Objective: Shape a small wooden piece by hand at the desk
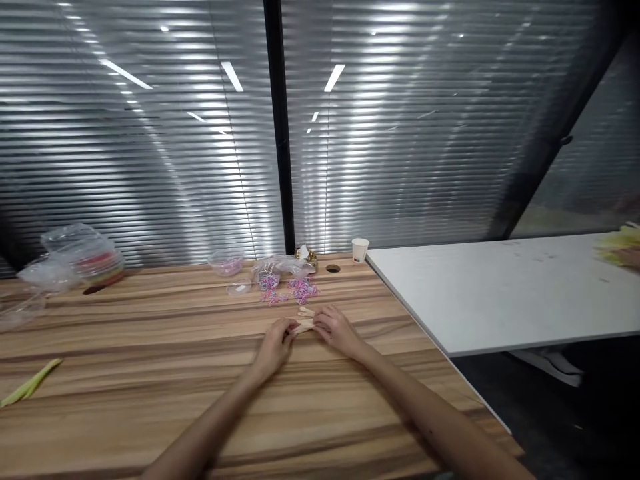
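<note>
Head view: fingers of both hands close together over the wood-grain table, narrow, a pale strip between them.
Left hand: fingers pinched on the strip's left end.
Right hand: fingers bent over its right end; exact grip partly hidden.
Pale strip: low at the table, mid-width; can't tell if it touches the surface.
Second pale piece: looped, just beyond the strip, by the right fingers.
Beyond that: loose pink-and-blue pile, small bits scattered to its left.
Behind pile: crumpled clear bag; gold-coloured holder with white tissue.
Left of bag: clear tub, pink contents; clear lid lying flat.
Back edge: paper cup, upright, right of a round hole.
Far left: clear plastic packaging with red inside; yellow strip nearer.
Right: white table; another person's hand at yellow material.
Background: slatted blinds.
</note>
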{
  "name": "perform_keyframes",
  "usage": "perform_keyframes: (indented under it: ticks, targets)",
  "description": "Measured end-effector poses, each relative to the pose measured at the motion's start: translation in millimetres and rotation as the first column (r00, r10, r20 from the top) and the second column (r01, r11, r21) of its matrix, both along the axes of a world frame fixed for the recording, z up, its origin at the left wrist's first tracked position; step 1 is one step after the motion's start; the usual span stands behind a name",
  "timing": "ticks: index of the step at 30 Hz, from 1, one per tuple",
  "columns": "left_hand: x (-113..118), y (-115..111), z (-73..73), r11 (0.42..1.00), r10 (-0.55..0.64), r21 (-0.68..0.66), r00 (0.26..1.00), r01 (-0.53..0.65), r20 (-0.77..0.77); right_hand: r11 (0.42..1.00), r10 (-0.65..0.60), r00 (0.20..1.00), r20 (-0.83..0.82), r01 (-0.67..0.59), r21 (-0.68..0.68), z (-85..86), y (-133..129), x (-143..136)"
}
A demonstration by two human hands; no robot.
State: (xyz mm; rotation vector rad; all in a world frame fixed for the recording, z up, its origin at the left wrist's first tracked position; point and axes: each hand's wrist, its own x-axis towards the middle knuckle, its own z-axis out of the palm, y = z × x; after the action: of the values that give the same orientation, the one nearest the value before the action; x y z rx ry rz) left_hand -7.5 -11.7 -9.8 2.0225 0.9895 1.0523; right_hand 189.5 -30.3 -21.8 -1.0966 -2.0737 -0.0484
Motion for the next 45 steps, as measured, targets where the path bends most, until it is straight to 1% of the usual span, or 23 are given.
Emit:
perform_keyframes:
  ticks: [3,5,8,12,14,17,19,21,23,25,27,30,33,37,39,42,45]
  targets:
    - [-3.5,0.1,1.9,0.998,0.013,-0.065,0.999,-0.011,0.042,0.998,-0.024,0.991,-0.131,0.016,-0.066,0.0,0.5,2.1]
    - [-5.1,2.4,2.2,0.997,0.014,-0.071,0.999,-0.011,0.042,0.993,-0.068,0.973,-0.219,0.045,-0.110,0.7,-0.2,3.9]
    - [-6.4,7.2,1.3,0.995,0.033,-0.091,0.999,-0.029,0.042,0.987,-0.126,0.939,-0.320,0.086,-0.138,2.6,-0.5,4.5]
    - [-6.9,12.2,0.0,0.987,0.076,-0.145,0.995,-0.066,0.066,0.985,-0.169,0.906,-0.388,0.141,-0.101,5.8,4.2,-5.5]
    - [-7.0,13.7,-0.9,0.981,0.081,-0.184,0.993,-0.064,0.086,0.989,-0.148,0.903,-0.403,0.137,-0.057,6.2,7.4,-14.5]
    - [-7.0,15.2,-2.9,0.970,0.059,-0.244,0.987,-0.022,0.146,0.999,-0.042,0.933,-0.358,0.042,-0.008,4.6,10.0,-25.4]
    - [-6.7,15.3,-4.1,0.960,0.034,-0.279,0.981,0.021,0.190,1.000,0.006,0.941,-0.337,-0.005,0.003,3.0,9.5,-27.9]
    - [-6.0,14.0,-3.9,0.944,0.004,-0.321,0.973,0.072,0.230,1.000,0.012,0.938,-0.347,-0.016,-0.008,2.4,7.4,-26.9]
    - [-4.9,11.6,-2.1,0.923,-0.024,-0.365,0.963,0.125,0.269,0.999,-0.007,0.937,-0.350,-0.006,-0.038,3.2,4.7,-24.7]
    - [-4.0,9.2,0.8,0.904,-0.042,-0.395,0.954,0.162,0.296,0.998,-0.016,0.947,-0.319,-0.004,-0.063,4.6,2.2,-23.3]
    - [-3.7,7.9,3.4,0.890,-0.047,-0.415,0.946,0.186,0.321,0.998,0.012,0.965,-0.261,-0.029,-0.061,5.2,0.5,-23.3]
    - [-4.6,8.4,5.3,0.872,-0.010,-0.450,0.927,0.192,0.376,0.996,0.074,0.982,-0.175,-0.083,-0.043,3.4,-0.5,-24.4]
    - [-5.6,9.6,5.2,0.843,0.057,-0.501,0.895,0.195,0.443,0.995,0.093,0.987,-0.129,-0.098,-0.033,0.2,-0.3,-24.4]
    - [-5.1,9.0,4.1,0.789,0.112,-0.558,0.834,0.256,0.541,0.995,0.096,0.988,-0.125,-0.098,-0.006,-1.0,-0.3,-23.2]
    - [-4.6,8.2,3.8,0.776,0.112,-0.563,0.818,0.282,0.564,0.996,0.085,0.986,-0.143,-0.086,-0.001,-0.2,-0.6,-22.6]
    - [-3.8,7.3,4.3,0.781,0.082,-0.556,0.837,0.283,0.541,0.996,0.090,0.983,-0.161,-0.090,0.007,1.2,-0.9,-21.9]
    - [-3.0,6.6,5.1,0.801,0.090,-0.551,0.864,0.234,0.496,0.992,0.124,0.980,-0.156,-0.123,0.013,1.4,-0.8,-22.1]
